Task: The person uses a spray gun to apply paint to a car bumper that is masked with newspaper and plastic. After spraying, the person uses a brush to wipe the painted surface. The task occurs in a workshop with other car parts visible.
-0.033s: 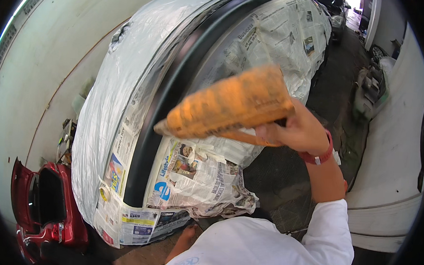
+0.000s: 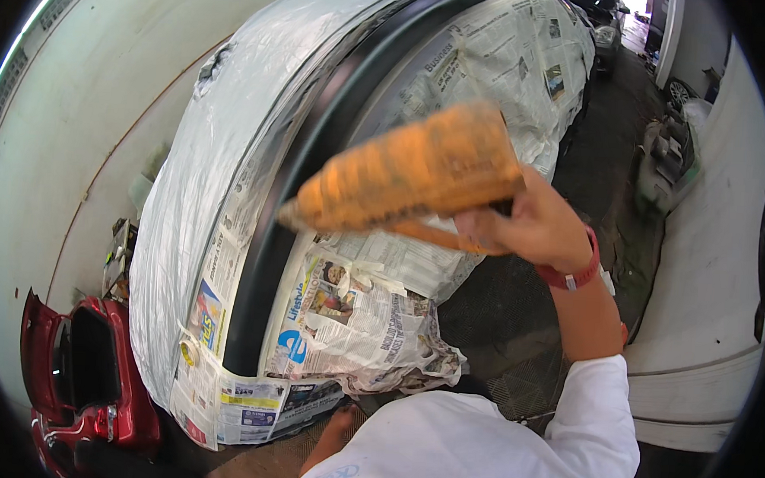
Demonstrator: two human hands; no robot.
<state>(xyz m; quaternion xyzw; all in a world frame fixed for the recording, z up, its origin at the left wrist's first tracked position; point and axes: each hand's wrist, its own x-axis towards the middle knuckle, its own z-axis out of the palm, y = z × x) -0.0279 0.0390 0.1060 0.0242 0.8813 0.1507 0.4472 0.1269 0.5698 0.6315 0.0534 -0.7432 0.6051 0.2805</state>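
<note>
My right hand, with a red band at the wrist, is closed around the handle of an orange heat gun with worn, dirty sides. The tool is blurred by motion, and its tapered nozzle points left at a glossy black curved strip along the car's roof edge. Whether the nozzle touches the strip cannot be told. Newspaper is taped beside the strip, below the tool. At the bottom, beside my white shirt, a part of my left hand shows near the papered car end; its fingers cannot be made out.
Silvery plastic sheeting covers the car's roof, and a tape roll sits at its edge. A red car with a raised hatch stands at lower left. Car parts lie along the right wall. Another car stands far back.
The heat gun and my right hand have shifted slightly up and to the left. My left hand looks about the same.
</note>
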